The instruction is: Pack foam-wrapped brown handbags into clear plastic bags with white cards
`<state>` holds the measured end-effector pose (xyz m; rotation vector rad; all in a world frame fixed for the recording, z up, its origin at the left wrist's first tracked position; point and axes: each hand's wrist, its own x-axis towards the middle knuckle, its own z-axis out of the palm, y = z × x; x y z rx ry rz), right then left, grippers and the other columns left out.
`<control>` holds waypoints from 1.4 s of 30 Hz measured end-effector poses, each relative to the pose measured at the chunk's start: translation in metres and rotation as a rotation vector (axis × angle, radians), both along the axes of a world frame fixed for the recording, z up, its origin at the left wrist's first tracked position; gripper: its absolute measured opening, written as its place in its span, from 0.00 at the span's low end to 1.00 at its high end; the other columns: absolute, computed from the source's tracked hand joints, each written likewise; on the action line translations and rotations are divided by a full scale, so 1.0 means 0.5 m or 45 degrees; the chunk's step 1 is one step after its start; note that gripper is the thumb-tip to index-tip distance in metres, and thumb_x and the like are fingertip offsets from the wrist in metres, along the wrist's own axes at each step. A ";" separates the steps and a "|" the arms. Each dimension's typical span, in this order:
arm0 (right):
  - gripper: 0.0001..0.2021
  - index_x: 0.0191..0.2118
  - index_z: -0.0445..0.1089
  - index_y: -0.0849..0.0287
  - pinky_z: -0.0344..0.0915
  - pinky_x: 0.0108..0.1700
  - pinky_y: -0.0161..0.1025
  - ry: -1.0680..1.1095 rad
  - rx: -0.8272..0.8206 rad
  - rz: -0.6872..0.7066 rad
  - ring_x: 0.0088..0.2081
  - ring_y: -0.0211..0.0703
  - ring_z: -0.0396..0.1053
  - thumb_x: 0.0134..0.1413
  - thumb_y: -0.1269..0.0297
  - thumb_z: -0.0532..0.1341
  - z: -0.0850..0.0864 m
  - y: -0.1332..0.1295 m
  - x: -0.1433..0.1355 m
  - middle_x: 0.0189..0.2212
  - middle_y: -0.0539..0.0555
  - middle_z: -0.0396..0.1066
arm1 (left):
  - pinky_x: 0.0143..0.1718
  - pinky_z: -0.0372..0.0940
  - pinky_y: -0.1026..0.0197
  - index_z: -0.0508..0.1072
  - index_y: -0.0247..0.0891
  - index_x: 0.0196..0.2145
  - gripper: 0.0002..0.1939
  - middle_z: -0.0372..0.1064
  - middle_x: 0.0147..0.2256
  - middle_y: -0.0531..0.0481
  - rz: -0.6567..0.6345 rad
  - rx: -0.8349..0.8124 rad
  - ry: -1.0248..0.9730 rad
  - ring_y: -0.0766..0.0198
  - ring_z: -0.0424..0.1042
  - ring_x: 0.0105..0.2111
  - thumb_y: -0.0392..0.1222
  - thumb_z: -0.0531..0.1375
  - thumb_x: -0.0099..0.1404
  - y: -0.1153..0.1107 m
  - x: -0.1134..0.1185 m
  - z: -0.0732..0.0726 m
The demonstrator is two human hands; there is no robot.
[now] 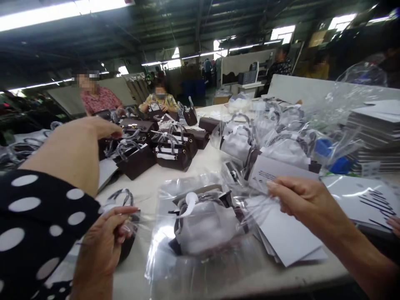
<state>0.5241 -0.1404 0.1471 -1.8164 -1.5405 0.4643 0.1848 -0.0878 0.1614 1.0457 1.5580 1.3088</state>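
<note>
A clear plastic bag (162, 266) lies on the table in front of me. Inside it sits a handbag (206, 229) wrapped in whitish film, a white round tag at its handles. At the lower left, my left hand (103, 237) is closed with thumb and fingers pinching clear plastic at the bag's left. My right hand (296, 193) is closed on the gathered plastic at the right, pulling it taut. Beneath that hand rest white sheets of card (287, 233). A dark handbag (128, 239) stands just behind my left fingers, partly hidden.
From the left, a co-worker's arm (68, 154) in a polka-dot sleeve reaches over several dark handbags (171, 154). Film-wrapped handbags (237, 141) stand beyond mine. At right are stacked boards (375, 137), a printed bag (359, 200) and another person's fingers (394, 225).
</note>
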 end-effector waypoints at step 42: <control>0.23 0.31 0.70 0.58 0.37 0.55 0.69 -0.933 0.161 1.021 0.60 0.65 0.42 0.36 0.42 0.64 -0.022 0.027 -0.177 0.62 0.60 0.40 | 0.33 0.57 0.63 0.72 0.40 0.26 0.08 0.65 0.28 0.51 0.005 0.159 0.207 0.62 0.63 0.30 0.45 0.57 0.51 -0.112 -0.087 -0.141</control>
